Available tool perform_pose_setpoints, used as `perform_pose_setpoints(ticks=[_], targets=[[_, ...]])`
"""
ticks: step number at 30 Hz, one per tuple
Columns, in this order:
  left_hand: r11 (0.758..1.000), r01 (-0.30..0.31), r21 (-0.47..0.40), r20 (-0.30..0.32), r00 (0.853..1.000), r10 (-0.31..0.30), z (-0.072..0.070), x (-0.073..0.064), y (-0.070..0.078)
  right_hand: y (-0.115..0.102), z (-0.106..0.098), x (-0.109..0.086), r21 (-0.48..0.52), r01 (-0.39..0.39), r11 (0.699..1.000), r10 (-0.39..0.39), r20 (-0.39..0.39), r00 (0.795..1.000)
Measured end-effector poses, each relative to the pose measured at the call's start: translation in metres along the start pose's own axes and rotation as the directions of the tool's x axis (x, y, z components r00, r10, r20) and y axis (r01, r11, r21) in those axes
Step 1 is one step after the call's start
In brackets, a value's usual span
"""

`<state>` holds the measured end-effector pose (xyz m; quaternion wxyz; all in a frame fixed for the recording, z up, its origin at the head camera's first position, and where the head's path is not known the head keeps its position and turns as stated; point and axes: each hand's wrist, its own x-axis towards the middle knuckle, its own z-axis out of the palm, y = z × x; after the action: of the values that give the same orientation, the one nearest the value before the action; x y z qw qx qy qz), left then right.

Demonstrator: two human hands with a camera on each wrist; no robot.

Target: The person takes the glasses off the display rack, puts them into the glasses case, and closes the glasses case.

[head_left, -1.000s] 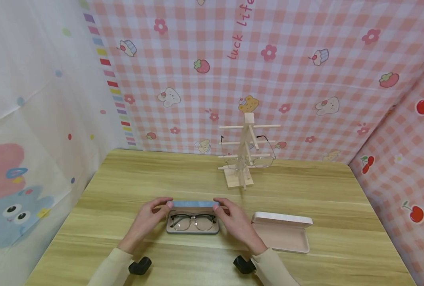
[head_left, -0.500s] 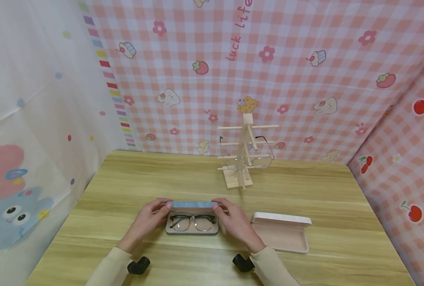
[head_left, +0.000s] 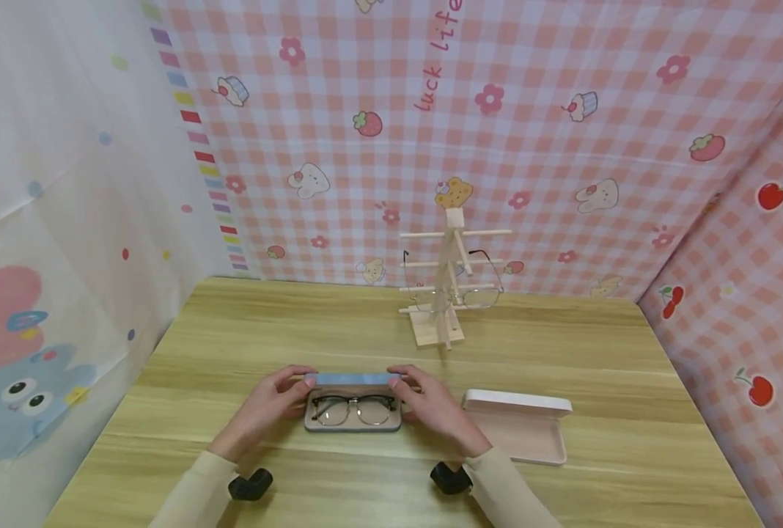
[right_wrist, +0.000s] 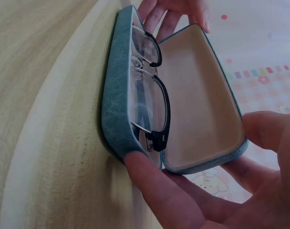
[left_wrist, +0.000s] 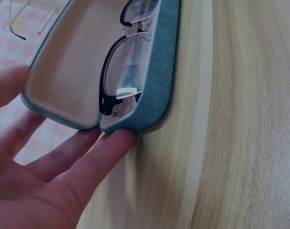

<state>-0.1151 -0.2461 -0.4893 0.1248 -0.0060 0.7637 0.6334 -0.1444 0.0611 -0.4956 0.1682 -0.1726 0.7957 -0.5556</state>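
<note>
A teal-blue glasses case (head_left: pixel 353 430) stands on the table with its lid (head_left: pixel 352 379) raised. Inside its base lies a pair of glasses (right_wrist: pixel 167 102) with black upper rims and thin metal lower rims. My left hand (head_left: pixel 269 403) grips the case's left end, thumb at the lid's edge. In the left wrist view, one of its fingertips (left_wrist: pixel 123 136) touches the base's end near the hinge. At the other end my right hand (head_left: pixel 434 407) grips likewise, its thumb (right_wrist: pixel 264 129) on the lid rim and a finger against the base.
Right of my right hand lies a second glasses case (head_left: pixel 530 436), white outside, beige inside, its lid up. Behind stands a wooden eyewear rack (head_left: pixel 454 220) with pegs, bearing thin-framed glasses (head_left: pixel 480 297). Printed curtains (head_left: pixel 365 176) surround the wooden table (head_left: pixel 286 323).
The head view has shifted slightly. The lid seems tipped a little further toward the base; both hands keep their hold on the glasses case.
</note>
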Motion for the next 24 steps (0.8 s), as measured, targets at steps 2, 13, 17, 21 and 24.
perform_pose_setpoints(ticks=[2, 13, 17, 21, 24], targets=[[1.000, 0.005, -0.018, 0.018, 1.000, -0.004, -0.003, 0.000, -0.001, 0.000, -0.001, 0.000, 0.070, -0.020, 0.997, 0.018, 0.032, 0.999], [0.993, 0.032, -0.117, 0.095, 0.995, -0.021, -0.016, 0.005, -0.008, 0.003, -0.009, 0.002, 0.223, -0.081, 0.971, 0.056, 0.116, 0.992], [0.991, 0.055, -0.122, 0.110, 0.993, -0.042, -0.017, 0.004, -0.008, 0.002, -0.009, 0.001, 0.272, -0.108, 0.956, 0.074, 0.132, 0.988], [0.990, 0.071, -0.121, 0.119, 0.991, -0.057, -0.018, 0.004, -0.007, 0.004, -0.009, 0.001, 0.289, -0.104, 0.952, 0.065, 0.140, 0.988], [0.991, 0.079, -0.105, 0.117, 0.991, -0.067, -0.018, 0.004, -0.007, 0.006, -0.009, 0.000, 0.264, -0.072, 0.962, 0.035, 0.142, 0.989]])
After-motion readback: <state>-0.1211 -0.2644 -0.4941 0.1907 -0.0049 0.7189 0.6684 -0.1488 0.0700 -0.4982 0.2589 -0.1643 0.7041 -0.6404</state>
